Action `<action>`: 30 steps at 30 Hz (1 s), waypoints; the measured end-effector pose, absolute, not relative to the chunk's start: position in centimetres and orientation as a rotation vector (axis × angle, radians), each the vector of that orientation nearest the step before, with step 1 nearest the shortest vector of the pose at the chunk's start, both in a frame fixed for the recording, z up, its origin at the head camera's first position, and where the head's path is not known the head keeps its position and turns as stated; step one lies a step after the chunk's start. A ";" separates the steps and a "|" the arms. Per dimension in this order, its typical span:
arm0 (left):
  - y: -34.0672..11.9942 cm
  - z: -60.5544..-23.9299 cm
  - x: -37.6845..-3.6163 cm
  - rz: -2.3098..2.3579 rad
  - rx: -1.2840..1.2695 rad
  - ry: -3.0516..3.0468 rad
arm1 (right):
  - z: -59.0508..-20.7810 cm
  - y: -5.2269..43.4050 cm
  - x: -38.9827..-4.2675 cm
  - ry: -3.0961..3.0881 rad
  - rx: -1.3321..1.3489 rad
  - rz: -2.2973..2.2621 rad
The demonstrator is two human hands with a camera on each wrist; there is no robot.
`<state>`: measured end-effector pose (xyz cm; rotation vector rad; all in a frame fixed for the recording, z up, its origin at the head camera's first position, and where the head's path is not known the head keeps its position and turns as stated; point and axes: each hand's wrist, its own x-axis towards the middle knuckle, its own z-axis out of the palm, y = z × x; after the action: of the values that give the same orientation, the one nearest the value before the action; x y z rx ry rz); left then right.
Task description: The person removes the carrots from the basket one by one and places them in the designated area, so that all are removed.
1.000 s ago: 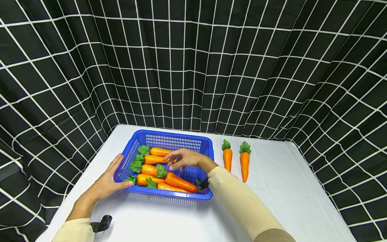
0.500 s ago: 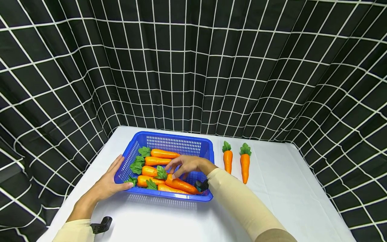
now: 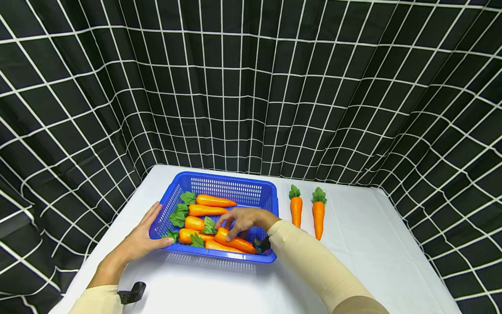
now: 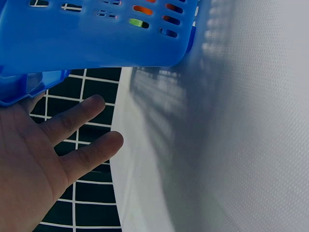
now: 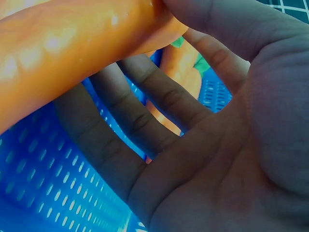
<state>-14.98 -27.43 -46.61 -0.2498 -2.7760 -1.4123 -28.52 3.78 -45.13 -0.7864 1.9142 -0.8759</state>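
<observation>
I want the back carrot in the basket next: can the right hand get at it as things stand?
Probably yes, once freed: the right hand grips a front carrot, while the back carrot lies uncovered on top in the open blue basket.

The left hand point(image 4: 29, 159) lies flat against the blue basket point(image 4: 96, 38).

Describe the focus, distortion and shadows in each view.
Head view: sharp, even light, the curtain's grid lines bowed by the wide lens, a soft shadow in front of the blue basket. Left wrist view: basket shadow grey across the white table. Right wrist view: the carrot very close, soft, with glare spots.
</observation>
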 end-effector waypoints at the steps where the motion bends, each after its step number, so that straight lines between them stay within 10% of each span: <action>1: -27.4 -46.6 -15.0 -1.411 -0.251 -2.776 | -45.1 3.8 -28.5 1.922 -0.787 -0.875; 30: -27.4 -46.5 -15.0 -1.375 -0.238 -2.799 | -43.2 3.9 -28.5 1.973 -0.899 -1.168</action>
<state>-15.03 -27.39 -46.54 -0.2375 -2.7992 -1.3747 -28.48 3.89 -43.19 -0.8986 1.9727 -1.1683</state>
